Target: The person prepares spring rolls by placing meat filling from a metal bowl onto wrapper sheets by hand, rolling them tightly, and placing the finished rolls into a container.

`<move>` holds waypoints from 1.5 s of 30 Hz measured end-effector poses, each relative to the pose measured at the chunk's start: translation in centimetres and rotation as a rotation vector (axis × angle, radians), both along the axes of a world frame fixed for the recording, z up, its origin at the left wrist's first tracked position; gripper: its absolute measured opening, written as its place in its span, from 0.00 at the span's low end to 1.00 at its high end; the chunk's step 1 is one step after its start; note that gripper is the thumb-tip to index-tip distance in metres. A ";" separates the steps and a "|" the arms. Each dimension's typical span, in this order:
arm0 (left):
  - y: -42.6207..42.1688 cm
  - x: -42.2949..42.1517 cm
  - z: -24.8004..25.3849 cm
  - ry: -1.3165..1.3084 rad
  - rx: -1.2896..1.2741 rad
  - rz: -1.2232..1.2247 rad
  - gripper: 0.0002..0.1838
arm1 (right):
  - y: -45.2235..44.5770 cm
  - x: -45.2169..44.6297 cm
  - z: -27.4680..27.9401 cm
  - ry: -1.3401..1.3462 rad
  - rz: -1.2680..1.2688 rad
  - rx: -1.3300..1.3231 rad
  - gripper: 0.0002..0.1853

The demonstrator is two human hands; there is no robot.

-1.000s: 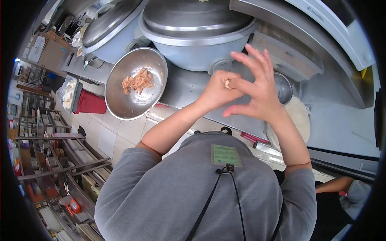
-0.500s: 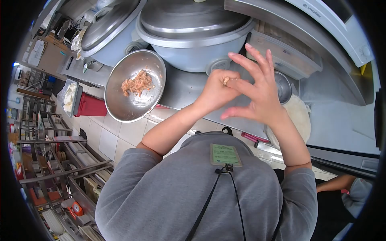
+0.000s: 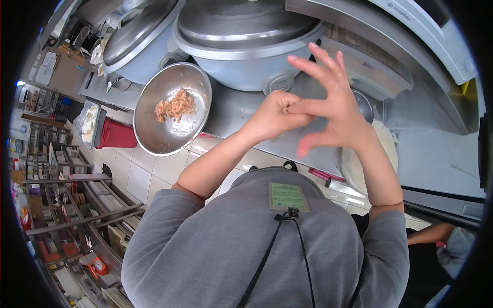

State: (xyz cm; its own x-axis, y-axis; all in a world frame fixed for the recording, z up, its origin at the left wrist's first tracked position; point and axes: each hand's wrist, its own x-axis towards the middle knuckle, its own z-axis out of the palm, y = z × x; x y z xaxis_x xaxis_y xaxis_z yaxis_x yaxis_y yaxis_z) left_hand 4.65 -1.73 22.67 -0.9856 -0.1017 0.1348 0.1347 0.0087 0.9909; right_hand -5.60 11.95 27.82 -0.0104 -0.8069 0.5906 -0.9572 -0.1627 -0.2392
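Observation:
My left hand is closed in a curl over the steel counter. A small pale bit shows in the curl of its fingers, too covered to name. My right hand has its fingers spread, with one finger pressed to the top of my left hand by that pale bit. Its thumb stands apart, and some specks cling to its fingertips. Left of both hands, a steel bowl holds pinkish ground meat filling.
Two large lidded cookers stand behind the hands. A clear plastic box, a small metal bowl and a pale round sheet are at the right. A red bin stands left; another person's arm shows lower right.
My right hand has shifted slightly right, and its thumb has moved away from my left hand. My left hand has turned a little, covering more of the pale bit.

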 end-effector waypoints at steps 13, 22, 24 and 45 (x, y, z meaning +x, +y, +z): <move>-0.5 0.1 0.1 0.003 -0.094 0.045 0.05 | -0.5 0.3 -1.7 0.003 0.016 0.010 0.36; -0.3 -0.3 -0.9 0.056 -0.106 0.097 0.05 | -0.4 0.6 -1.6 0.033 -0.040 -0.004 0.35; -0.2 -0.7 -1.5 0.077 -0.167 0.108 0.05 | -0.2 0.5 -1.1 0.043 -0.052 -0.035 0.35; -5.5 0.0 -19.9 -0.125 0.735 0.858 0.21 | 0.7 1.7 -27.2 0.083 -0.368 0.484 0.31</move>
